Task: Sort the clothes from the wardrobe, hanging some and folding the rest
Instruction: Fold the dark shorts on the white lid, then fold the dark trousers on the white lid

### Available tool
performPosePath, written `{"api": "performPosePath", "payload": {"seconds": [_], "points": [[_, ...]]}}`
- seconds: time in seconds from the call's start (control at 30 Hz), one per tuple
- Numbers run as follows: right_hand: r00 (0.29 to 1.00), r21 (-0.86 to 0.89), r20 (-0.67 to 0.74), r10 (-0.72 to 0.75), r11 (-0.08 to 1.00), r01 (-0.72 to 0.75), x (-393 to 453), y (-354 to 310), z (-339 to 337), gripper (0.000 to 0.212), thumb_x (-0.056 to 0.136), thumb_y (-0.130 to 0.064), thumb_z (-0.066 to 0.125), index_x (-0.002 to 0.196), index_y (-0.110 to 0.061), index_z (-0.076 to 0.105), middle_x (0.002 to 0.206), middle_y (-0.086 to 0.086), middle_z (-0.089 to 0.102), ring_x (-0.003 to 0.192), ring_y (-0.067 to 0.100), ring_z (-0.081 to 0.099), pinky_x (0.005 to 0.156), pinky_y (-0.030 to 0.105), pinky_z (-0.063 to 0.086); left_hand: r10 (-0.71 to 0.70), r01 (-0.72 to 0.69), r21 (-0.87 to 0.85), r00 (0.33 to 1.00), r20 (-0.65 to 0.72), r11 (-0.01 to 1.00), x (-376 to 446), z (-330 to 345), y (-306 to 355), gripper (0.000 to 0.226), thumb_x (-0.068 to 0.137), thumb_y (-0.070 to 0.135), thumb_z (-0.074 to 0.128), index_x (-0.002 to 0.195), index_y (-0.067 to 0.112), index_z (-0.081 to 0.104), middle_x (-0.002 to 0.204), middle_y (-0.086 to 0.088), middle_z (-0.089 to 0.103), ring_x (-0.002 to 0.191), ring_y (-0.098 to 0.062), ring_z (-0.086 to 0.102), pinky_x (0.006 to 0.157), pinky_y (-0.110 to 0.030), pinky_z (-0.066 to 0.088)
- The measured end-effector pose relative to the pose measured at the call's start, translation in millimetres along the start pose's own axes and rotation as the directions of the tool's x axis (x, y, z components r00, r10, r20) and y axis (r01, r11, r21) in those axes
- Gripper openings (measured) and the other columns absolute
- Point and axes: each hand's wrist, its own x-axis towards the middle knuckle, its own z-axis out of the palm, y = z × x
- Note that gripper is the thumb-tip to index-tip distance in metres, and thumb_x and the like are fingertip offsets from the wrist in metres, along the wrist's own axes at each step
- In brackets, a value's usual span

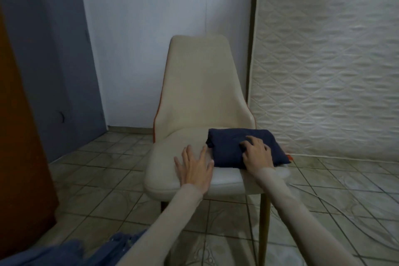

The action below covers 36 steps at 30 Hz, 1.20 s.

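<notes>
A folded dark navy garment (228,147) lies on the right side of the seat of a cream chair (194,93). My right hand (257,152) rests on top of the garment with its fingers slightly bent, pressing down on the cloth. My left hand (194,168) lies flat with fingers spread on the bare seat just left of the garment, its fingertips close to the garment's edge. Both arms wear beige sleeves.
A quilted white mattress (328,60) leans upright against the wall at the right of the chair. A brown wooden panel (19,125) stands at the left edge. Blue cloth (64,252) lies at the bottom left. The floor is tiled.
</notes>
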Motion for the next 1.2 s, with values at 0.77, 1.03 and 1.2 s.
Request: {"api": "performPosePath", "payload": {"seconds": [0.77,1.03,1.2], "points": [[0.467,0.436,0.61,-0.64,0.764,0.476,-191.4,-415.4,166.7,0.028,0.096,-0.017,0.043,0.121,-0.008,0.054,0.119,0.01,0.058,0.107,0.024,0.056,0.084,0.029,0.044,-0.66,0.685,-0.077,0.722,0.21,0.724,-276.8,-77.6,-409.3,0.032,0.098,0.021,0.042,0.129,0.016,0.049,0.137,-0.008,0.041,0.125,-0.026,0.039,0.097,-0.033,0.04],[0.331,0.355,0.769,-0.547,0.796,0.49,-236.0,-452.4,245.9,0.038,0.097,-0.017,0.047,0.134,-0.009,0.042,0.132,0.011,0.05,0.116,0.027,0.051,0.094,0.034,0.044,-0.706,0.769,-0.136,0.63,0.324,0.624,-298.2,-32.8,-470.8,0.031,0.096,0.012,0.044,0.127,0.008,0.047,0.135,-0.012,0.041,0.125,-0.024,0.041,0.098,-0.023,0.033],[0.34,0.34,0.804,-0.488,0.846,0.411,-228.4,-449.0,279.5,0.034,0.096,-0.014,0.047,0.13,-0.007,0.046,0.132,0.012,0.048,0.118,0.027,0.049,0.091,0.03,0.042,-0.666,0.765,-0.061,0.595,0.45,0.641,-269.4,-13.6,-485.4,0.033,0.097,0.015,0.044,0.129,0.007,0.048,0.136,-0.013,0.044,0.124,-0.026,0.044,0.1,-0.029,0.037]]}}
